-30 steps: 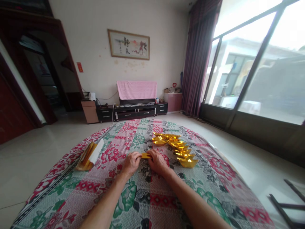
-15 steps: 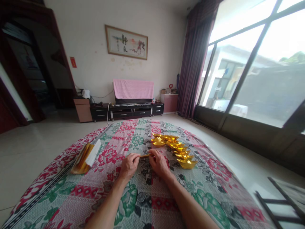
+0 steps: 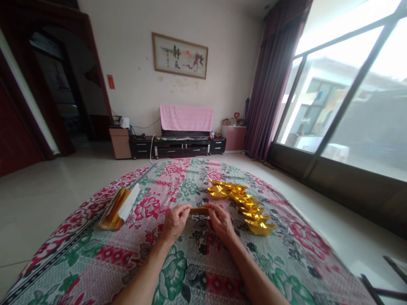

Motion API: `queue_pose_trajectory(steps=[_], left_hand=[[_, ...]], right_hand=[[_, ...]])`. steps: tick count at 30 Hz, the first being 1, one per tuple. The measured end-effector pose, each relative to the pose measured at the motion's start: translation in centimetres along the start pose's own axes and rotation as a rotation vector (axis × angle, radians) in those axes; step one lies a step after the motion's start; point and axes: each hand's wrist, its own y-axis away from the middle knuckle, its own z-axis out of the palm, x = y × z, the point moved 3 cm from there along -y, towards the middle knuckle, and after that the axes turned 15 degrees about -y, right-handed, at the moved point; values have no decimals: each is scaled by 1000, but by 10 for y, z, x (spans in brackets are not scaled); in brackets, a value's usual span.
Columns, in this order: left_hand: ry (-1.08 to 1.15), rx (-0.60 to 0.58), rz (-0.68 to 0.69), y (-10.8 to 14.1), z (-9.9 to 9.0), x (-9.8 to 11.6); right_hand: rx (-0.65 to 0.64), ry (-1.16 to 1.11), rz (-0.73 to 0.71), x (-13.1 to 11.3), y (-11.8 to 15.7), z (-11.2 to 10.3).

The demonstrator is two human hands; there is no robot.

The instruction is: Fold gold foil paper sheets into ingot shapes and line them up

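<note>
A narrow folded strip of gold foil paper point(image 3: 199, 210) spans the gap between my two hands, just above the flowered cloth. My left hand point(image 3: 177, 219) pinches its left end, and the fingers of my right hand point(image 3: 220, 219) close on its right end. To the right of my hands, several shiny gold paper ingots point(image 3: 251, 204) lie in a curved row, some touching or overlapping. Off to the left lies an open packet of gold paper sheets point(image 3: 118, 208) with a white flap on one side.
A round table with a patterned cloth point(image 3: 173, 178) fills the foreground. Beyond it stand a low black cabinet point(image 3: 181, 148) and a television under a pink towel point(image 3: 186, 117). A dark-framed chair or stool point(image 3: 381, 292) stands at the lower right, and windows line the right side.
The view has swung slightly left, so the scene sits further right. The foil strip now shows more of its flat face between my hands. Both hands keep their hold.
</note>
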Motion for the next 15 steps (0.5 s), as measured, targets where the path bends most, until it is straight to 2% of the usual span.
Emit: queue_pose_trajectory(steps=[3, 6, 10, 15], left_hand=[[65, -70, -110, -1, 1, -4], [132, -132, -162, -1, 3, -8], [274, -200, -198, -2, 5, -11], [378, -222, -214, -2, 6, -10]], right_hand=[[-12, -49, 11, -2, 0, 1], [-11, -113, 36, -3, 0, 2], [-34, -258, 163, 2, 1, 7], [-29, -535, 304, 7, 1, 14]])
